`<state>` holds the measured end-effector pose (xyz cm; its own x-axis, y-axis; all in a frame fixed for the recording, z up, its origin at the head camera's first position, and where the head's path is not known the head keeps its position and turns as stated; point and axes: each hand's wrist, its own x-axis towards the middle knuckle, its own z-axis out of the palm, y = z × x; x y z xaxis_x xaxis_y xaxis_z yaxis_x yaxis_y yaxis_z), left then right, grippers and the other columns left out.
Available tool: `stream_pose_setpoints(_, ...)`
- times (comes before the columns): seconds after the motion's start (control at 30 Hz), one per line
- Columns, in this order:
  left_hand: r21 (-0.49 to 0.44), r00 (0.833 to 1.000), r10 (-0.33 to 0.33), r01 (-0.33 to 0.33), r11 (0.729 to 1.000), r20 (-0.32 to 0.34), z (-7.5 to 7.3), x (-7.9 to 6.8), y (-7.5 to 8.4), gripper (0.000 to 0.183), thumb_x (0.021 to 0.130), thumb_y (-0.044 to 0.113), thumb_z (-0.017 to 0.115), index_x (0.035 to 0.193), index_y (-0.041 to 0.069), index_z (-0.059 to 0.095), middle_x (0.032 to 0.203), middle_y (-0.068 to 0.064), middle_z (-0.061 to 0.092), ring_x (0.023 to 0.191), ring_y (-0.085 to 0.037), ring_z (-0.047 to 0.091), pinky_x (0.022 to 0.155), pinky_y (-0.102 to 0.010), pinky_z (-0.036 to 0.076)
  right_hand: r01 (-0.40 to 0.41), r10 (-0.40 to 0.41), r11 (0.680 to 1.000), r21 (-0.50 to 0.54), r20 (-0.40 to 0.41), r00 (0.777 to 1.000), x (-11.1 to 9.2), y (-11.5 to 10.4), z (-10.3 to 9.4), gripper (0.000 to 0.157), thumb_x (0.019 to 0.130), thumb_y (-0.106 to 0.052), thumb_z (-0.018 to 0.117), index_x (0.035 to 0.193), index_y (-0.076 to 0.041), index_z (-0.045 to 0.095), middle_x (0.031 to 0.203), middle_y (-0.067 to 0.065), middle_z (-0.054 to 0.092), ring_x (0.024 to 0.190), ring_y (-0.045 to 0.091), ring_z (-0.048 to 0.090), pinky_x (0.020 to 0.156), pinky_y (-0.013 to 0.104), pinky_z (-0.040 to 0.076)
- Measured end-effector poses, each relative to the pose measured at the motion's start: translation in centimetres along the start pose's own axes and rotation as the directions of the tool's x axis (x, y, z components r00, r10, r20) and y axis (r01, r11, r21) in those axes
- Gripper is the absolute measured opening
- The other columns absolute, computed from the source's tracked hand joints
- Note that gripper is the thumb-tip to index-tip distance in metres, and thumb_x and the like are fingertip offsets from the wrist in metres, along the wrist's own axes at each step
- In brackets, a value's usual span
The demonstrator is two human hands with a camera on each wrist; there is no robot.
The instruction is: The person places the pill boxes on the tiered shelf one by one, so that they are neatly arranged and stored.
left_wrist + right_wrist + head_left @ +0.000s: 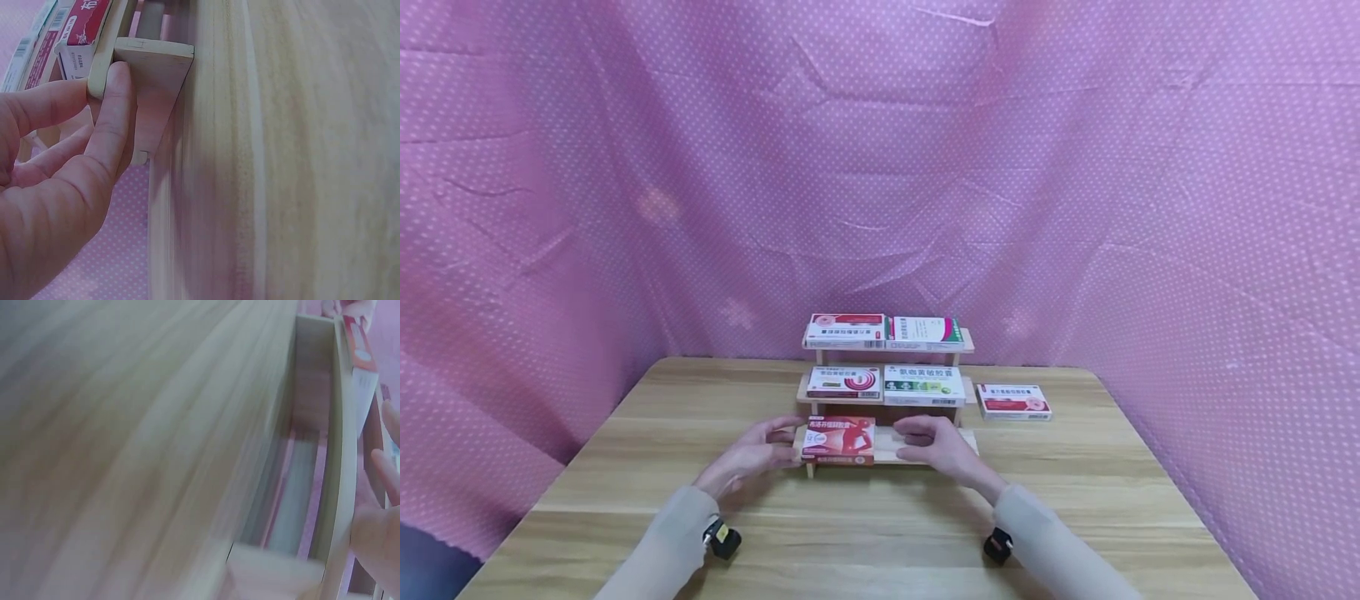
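A small three-tier wooden display rack (886,456) stands on the table with medicine boxes on its tiers. On the bottom tier's left half lies a red medicine box (838,440). My left hand (751,457) is at the left end of that tier; in the left wrist view, its thumb and fingers (112,119) pinch the shelf's end, just beside the box. My right hand (942,450) is over the bottom tier's right half, fingers loosely bent and holding nothing. In the right wrist view only part of this hand (378,534) shows, beside the shelf.
The middle tier bears a white-and-purple box (843,382) and a green-and-white box (923,385). On the top tier are a red-and-white box (846,331) and a white-and-green box (923,332). Another red-and-white box (1013,402) lies on the table (1112,483) right of the rack. Pink cloth (880,167) hangs behind.
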<state>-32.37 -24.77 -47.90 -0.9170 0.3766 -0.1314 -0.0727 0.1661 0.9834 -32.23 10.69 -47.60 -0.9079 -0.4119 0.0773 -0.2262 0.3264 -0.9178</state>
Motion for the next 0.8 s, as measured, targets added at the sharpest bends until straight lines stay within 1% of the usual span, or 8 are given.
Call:
stream_pose_setpoints(0.07, -0.005, 1.000, 0.006, -0.006, 1.000, 0.005, -0.1, 0.0, -0.1, 0.074, 0.085, -0.005, 0.062, 0.150, -0.002, 0.029, 0.142, -0.034, 0.038, 0.105, -0.025, 0.064, 0.097, -0.039, 0.055, -0.004, 0.004, 1.000, 0.024, 0.007, 1.000, -0.3, 0.1, -0.5, 0.044, 0.087, -0.018, 0.074, 0.127, -0.005, 0.063, 0.127, 0.012, 0.066, 0.117, 0.028, 0.063, 0.099, 0.035, 0.053)
stream_pose_setpoints(0.17, -0.014, 1.000, 0.008, -0.008, 1.000, 0.012, -0.1, 0.1, -0.2, 0.075, 0.084, -0.004, 0.063, 0.150, -0.002, 0.028, 0.141, -0.034, 0.039, 0.107, -0.026, 0.064, 0.098, -0.039, 0.054, -0.002, 0.001, 0.999, 0.050, 0.014, 1.000, -0.6, 0.5, -1.3, 0.040, 0.087, -0.017, 0.073, 0.124, -0.003, 0.064, 0.121, 0.014, 0.068, 0.110, 0.026, 0.065, 0.093, 0.030, 0.056)
stream_pose_setpoints(0.23, -0.010, 1.000, 0.010, -0.010, 1.000, 0.016, -0.1, 0.1, -0.2, 0.075, 0.084, -0.004, 0.063, 0.151, -0.002, 0.028, 0.142, -0.034, 0.039, 0.107, -0.026, 0.063, 0.098, -0.040, 0.054, -0.008, 0.007, 0.999, 0.044, 0.011, 1.000, -0.8, 0.7, -1.8, 0.038, 0.088, -0.017, 0.073, 0.123, -0.004, 0.065, 0.119, 0.013, 0.069, 0.108, 0.024, 0.066, 0.092, 0.029, 0.056)
stream_pose_setpoints(0.37, -0.011, 1.000, 0.006, -0.006, 1.000, 0.016, -0.1, 0.1, 0.0, 0.074, 0.085, -0.005, 0.062, 0.151, -0.002, 0.028, 0.141, -0.034, 0.039, 0.106, -0.026, 0.064, 0.098, -0.040, 0.054, -0.024, 0.024, 1.000, 0.000, -0.024, 0.999, -1.1, 1.0, -2.5, 0.031, 0.088, -0.022, 0.073, 0.115, -0.008, 0.070, 0.110, 0.008, 0.072, 0.098, 0.018, 0.066, 0.085, 0.027, 0.055)
stream_pose_setpoints(0.47, -0.008, 1.000, 0.000, 0.000, 1.000, 0.009, 0.0, 0.1, 0.0, 0.073, 0.085, -0.006, 0.060, 0.150, -0.002, 0.028, 0.140, -0.034, 0.040, 0.103, -0.026, 0.065, 0.096, -0.040, 0.055, -0.032, 0.032, 0.999, -0.006, -0.041, 0.999, -1.3, 1.1, -2.9, 0.027, 0.088, -0.022, 0.073, 0.109, -0.006, 0.072, 0.101, 0.007, 0.073, 0.088, 0.015, 0.066, 0.078, 0.026, 0.055)
stream_pose_setpoints(0.53, 0.002, 1.000, -0.006, 0.006, 1.000, 0.000, 0.0, 0.0, 0.1, 0.073, 0.085, -0.006, 0.061, 0.150, -0.002, 0.029, 0.139, -0.033, 0.041, 0.101, -0.025, 0.066, 0.095, -0.040, 0.056, -0.031, 0.031, 1.000, -0.004, -0.035, 0.999, -1.5, 1.3, -3.4, 0.027, 0.088, -0.022, 0.072, 0.108, -0.003, 0.071, 0.097, 0.007, 0.073, 0.083, 0.014, 0.066, 0.076, 0.027, 0.056)
stream_pose_setpoints(0.63, 0.022, 1.000, -0.022, 0.022, 1.000, -0.021, 0.2, 0.0, 0.2, 0.074, 0.084, -0.004, 0.064, 0.150, 0.000, 0.031, 0.138, -0.032, 0.042, 0.100, -0.024, 0.066, 0.093, -0.039, 0.056, -0.030, 0.030, 1.000, -0.008, -0.019, 0.999, -1.8, 1.5, -4.3, 0.028, 0.089, -0.022, 0.071, 0.108, -0.002, 0.071, 0.093, 0.007, 0.072, 0.082, 0.015, 0.066, 0.075, 0.028, 0.056)
stream_pose_setpoints(0.8, 0.018, 0.999, -0.026, 0.026, 0.999, -0.032, 0.2, -0.1, 0.3, 0.073, 0.084, -0.005, 0.063, 0.150, 0.000, 0.031, 0.139, -0.033, 0.041, 0.100, -0.025, 0.066, 0.094, -0.039, 0.056, -0.030, 0.030, 1.000, -0.008, 0.005, 1.000, -2.4, 1.7, -6.1, 0.030, 0.090, -0.025, 0.070, 0.110, -0.004, 0.070, 0.095, 0.007, 0.071, 0.084, 0.019, 0.066, 0.077, 0.030, 0.057)
